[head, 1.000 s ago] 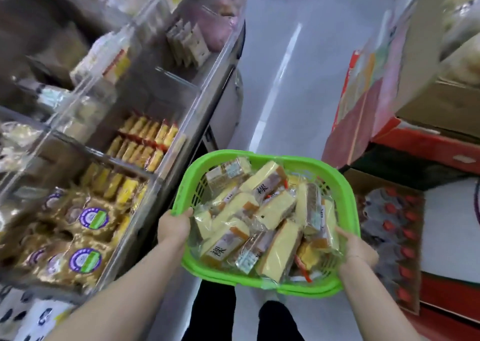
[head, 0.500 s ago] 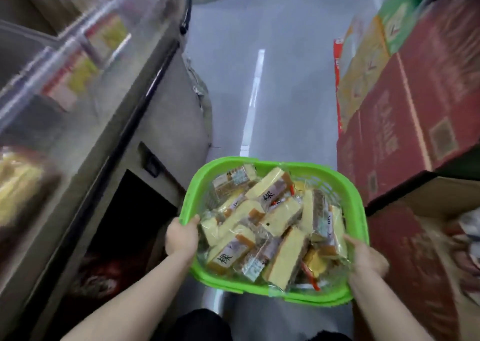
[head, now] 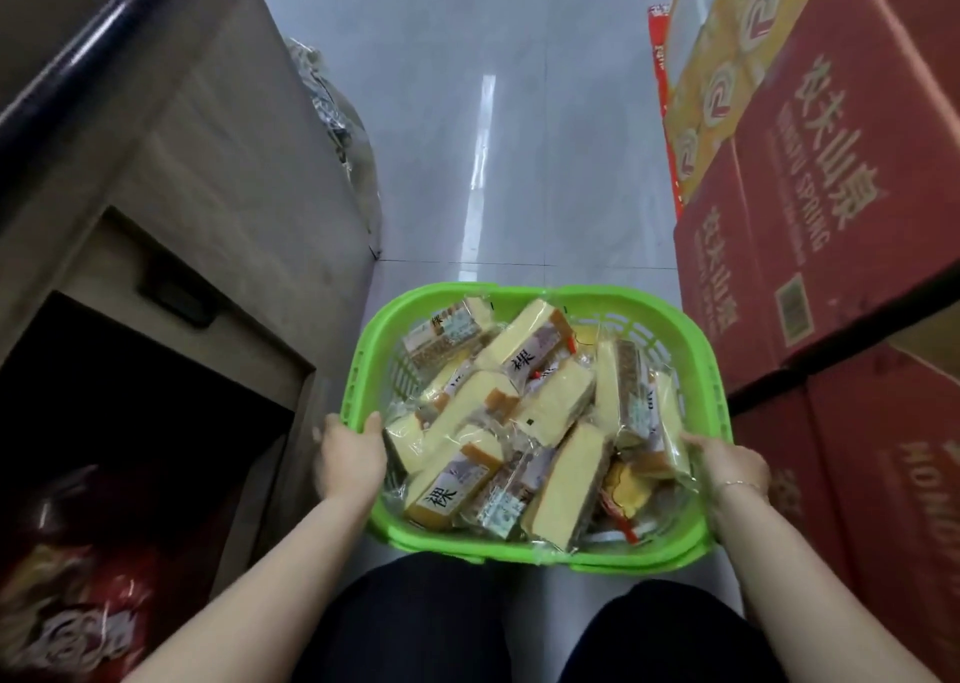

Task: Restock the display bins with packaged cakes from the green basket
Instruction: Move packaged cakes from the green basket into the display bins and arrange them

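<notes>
A green basket (head: 524, 295) hangs in front of me above the aisle floor, piled with several packaged cakes (head: 558, 479), yellow slabs in clear wrap. My left hand (head: 349, 456) grips the basket's left rim, thumb over the edge. My right hand (head: 727, 466), with a thin bracelet at the wrist, holds the right rim. No display bins are in view.
The display stand's beige base (head: 234, 204) runs along the left, with a dark open cavity (head: 130, 396) holding red packets (head: 78, 615). Stacked red cartons (head: 831, 204) wall the right side. Grey tiled floor (head: 467, 110) stretches ahead. My dark trousers show below.
The view has tilted down and away from the display bins, which have left the frame. The basket stays held in both hands, now lower, near the stand's base.
</notes>
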The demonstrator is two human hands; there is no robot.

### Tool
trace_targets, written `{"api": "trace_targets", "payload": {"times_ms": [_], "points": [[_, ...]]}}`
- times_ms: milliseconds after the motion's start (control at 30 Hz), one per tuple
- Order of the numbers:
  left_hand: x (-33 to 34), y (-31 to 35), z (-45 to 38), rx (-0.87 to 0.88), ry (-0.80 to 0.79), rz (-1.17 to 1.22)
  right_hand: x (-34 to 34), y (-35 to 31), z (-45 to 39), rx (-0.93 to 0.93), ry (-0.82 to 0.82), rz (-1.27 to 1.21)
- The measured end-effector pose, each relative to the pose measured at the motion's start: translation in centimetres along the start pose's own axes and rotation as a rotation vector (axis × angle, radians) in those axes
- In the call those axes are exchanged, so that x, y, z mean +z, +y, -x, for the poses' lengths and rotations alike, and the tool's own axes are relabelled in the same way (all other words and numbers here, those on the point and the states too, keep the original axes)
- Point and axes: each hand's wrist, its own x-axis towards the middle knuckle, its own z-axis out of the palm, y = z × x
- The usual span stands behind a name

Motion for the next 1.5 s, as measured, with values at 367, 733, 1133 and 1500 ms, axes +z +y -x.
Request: {"api": "trace_targets", "payload": {"times_ms": [367, 733, 1133, 1500], "points": [[0.0, 7.2, 5.5, 0.845, -0.553, -0.286, 4.9, -6.5, 3.8, -0.615, -0.258, 0.76], [0.8, 6.0, 1.9, 0.548, -0.858, 0.05, 6.8, -5.3, 1.3, -0.471, -0.095, 0.677], [-4.4, 8.7, 1.1, 0.403, -0.443, 1.045, 2.8, -10.1, 5.8, -0.779, -0.3, -0.129], [-3.5, 6.6, 3.8, 0.585, -0.877, -0.005, 5.0, -8.3, 12.7, -1.107, -0.342, 1.338]]}}
